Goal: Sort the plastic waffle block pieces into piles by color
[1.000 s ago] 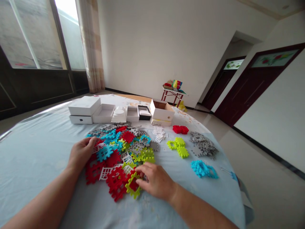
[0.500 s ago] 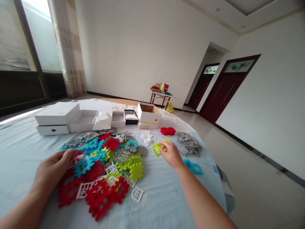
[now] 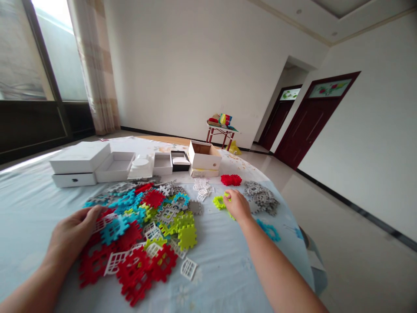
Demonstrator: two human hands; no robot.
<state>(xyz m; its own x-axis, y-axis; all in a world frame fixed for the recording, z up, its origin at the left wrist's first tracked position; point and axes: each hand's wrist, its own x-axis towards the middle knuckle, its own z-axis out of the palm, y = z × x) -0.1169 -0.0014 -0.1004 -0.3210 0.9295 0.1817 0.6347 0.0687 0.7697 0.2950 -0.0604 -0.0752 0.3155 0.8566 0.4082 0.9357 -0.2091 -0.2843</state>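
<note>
My right hand [image 3: 238, 206] pinches a lime-green toothed building tile [image 3: 230, 210] just above the tablecloth. Another lime-green piece [image 3: 219, 202] shows beside its fingertips; whether the two are joined I cannot tell. My left hand [image 3: 75, 226] is at the left side of a mixed pile, thumb and forefinger closed beside a red tile [image 3: 108, 212] and a white window-shaped piece [image 3: 103, 222]. What those fingers hold, if anything, is hidden. In the pile lie blue tiles [image 3: 114, 229], red tiles [image 3: 135, 269], lime-green tiles [image 3: 187, 236] and grey tiles [image 3: 167, 214].
Separate groups of red pieces [image 3: 231, 179], grey pieces [image 3: 262, 196], blue pieces [image 3: 269, 230] and white window pieces [image 3: 202, 187] lie around my right hand. White boxes [image 3: 80, 157] and an open carton [image 3: 204, 161] stand along the back. The round table's edge [image 3: 295, 217] curves at right.
My right hand has moved slightly right and turned, bringing the lime-green tile down over the other lime-green piece. The left hand has stayed at the pile. The view has shifted slightly.
</note>
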